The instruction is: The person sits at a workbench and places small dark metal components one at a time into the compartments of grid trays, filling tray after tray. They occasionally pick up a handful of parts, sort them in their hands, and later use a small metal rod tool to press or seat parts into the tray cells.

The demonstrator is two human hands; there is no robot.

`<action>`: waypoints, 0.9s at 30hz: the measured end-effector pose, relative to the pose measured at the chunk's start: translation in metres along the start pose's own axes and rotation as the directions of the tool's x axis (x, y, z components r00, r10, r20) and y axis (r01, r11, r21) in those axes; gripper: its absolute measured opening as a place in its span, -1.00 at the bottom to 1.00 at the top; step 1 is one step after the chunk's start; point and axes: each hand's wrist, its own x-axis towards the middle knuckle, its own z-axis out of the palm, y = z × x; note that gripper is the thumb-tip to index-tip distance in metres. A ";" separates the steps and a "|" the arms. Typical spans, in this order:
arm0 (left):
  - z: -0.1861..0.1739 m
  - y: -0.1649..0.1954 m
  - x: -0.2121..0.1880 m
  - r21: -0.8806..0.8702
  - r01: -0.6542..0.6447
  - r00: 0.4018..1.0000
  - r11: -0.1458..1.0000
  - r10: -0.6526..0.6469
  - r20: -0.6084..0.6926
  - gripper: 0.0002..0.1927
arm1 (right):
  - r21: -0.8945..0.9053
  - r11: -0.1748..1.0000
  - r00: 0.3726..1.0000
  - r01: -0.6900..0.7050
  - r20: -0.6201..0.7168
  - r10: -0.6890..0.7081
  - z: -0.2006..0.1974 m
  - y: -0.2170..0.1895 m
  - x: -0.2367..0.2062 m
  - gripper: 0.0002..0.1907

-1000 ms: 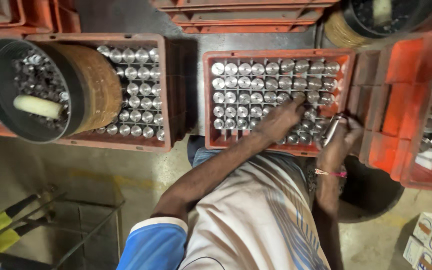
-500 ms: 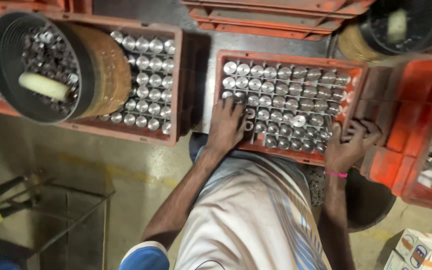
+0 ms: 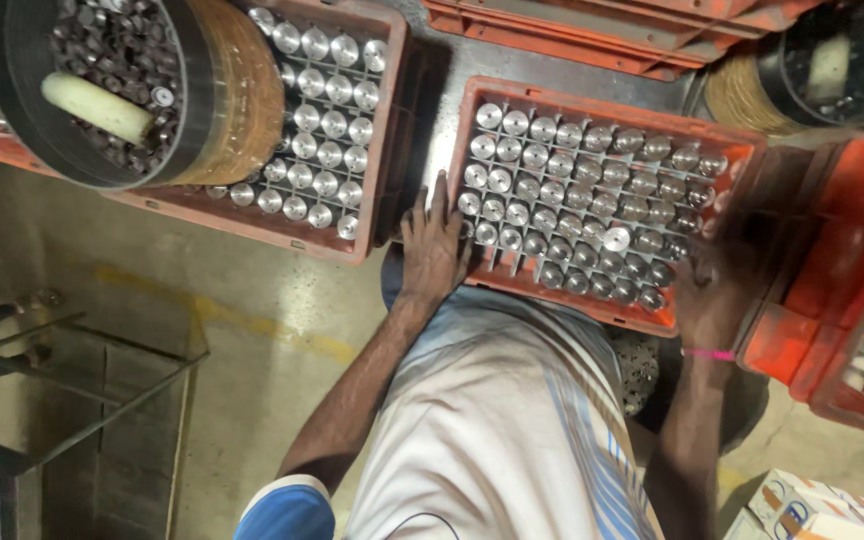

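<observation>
An orange crate [image 3: 592, 300] sits in the middle of the scene just beyond the person's lap, its grid of cells filled with upright silver metal cylinders [image 3: 562, 190]; to its left, a second orange crate [image 3: 372, 150] of the same parts carries a round black-rimmed sieve [image 3: 92, 90] with a pale stick lying inside. The left hand [image 3: 434, 245] lies flat with fingers spread on the middle crate's near-left corner, its grip wide and holding nothing. The right hand [image 3: 717, 295], blurred, is at the crate's near-right corner, and I cannot tell its grip.
</observation>
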 end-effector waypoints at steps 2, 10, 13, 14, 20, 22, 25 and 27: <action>0.000 -0.001 0.001 -0.016 -0.024 1.000 1.000 0.023 -0.013 -0.58 | 0.023 0.999 0.998 -0.050 -0.033 0.050 -0.001 -0.023 0.009 -0.83; -0.058 0.005 -0.004 -0.114 -0.097 0.991 0.989 0.086 -0.102 -0.56 | 0.276 0.944 0.812 0.182 0.499 -0.303 0.104 -0.130 0.041 -0.73; -0.091 0.002 -0.031 -0.424 -0.011 0.990 0.906 -0.049 -0.132 -0.58 | 0.143 0.859 0.687 0.492 0.542 -0.484 0.127 -0.140 0.042 -0.55; -0.097 0.000 -0.039 -0.619 0.021 0.991 0.785 -0.098 -0.091 -0.60 | 0.102 0.814 0.647 0.572 0.554 -0.524 0.130 -0.142 0.042 -0.51; -0.065 0.005 -0.051 -0.942 0.323 0.866 -0.093 -0.373 0.334 -0.56 | 0.084 0.733 0.542 0.675 0.617 -0.570 0.134 -0.156 0.045 -0.62; -0.048 0.009 -0.041 -0.858 0.368 0.783 -0.359 -0.379 0.494 -0.48 | 0.116 0.729 0.532 0.674 0.608 -0.589 0.136 -0.161 0.045 -0.55; -0.035 0.012 -0.022 -0.453 0.086 0.943 0.887 -0.219 -0.249 -0.61 | 0.135 0.740 0.552 0.659 0.581 -0.598 0.141 -0.163 0.045 -0.51; -0.032 0.012 -0.011 -0.283 0.036 0.989 0.959 -0.074 -0.125 -0.60 | 0.153 0.759 0.563 0.633 0.583 -0.587 0.139 -0.159 0.045 -0.54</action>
